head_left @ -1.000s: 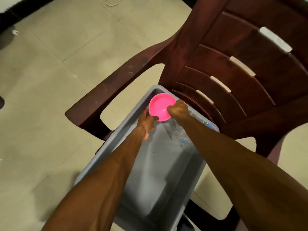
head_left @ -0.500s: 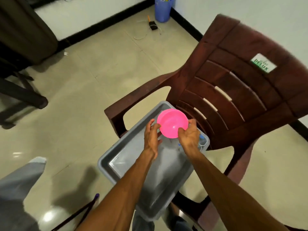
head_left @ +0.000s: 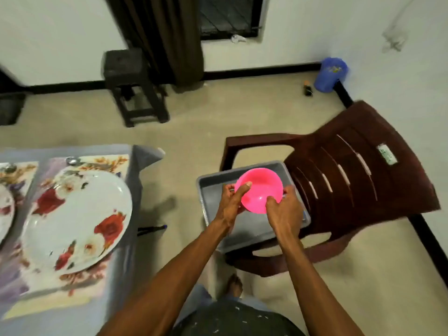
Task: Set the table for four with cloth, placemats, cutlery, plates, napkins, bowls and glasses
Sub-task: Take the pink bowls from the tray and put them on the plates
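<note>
A bright pink plastic bowl [head_left: 263, 185] is held up above the grey tub [head_left: 208, 184], gripped on both sides. My left hand [head_left: 231, 203] holds its left rim with the thumb over the edge. My right hand [head_left: 282, 209] grips the right side, thumb inside the bowl. At the left, the table carries a pale cloth [head_left: 143, 154], a floral placemat [head_left: 106, 163] and a white plate [head_left: 77, 219] with red flowers. A spoon [head_left: 72, 161] lies beyond the plate. A second plate [head_left: 4, 209] shows at the far left edge.
The tub rests on the seat of a dark brown plastic chair [head_left: 351, 170]. A dark wooden stool [head_left: 133, 86] and a curtain [head_left: 164, 37] stand by the far wall. A blue bin [head_left: 331, 73] sits in the corner. My foot [head_left: 234, 286] is on the tiled floor.
Both hands have lifted the pink bowl out of the tub and hold it higher. The view has swung left and back, bringing the set table into sight.
</note>
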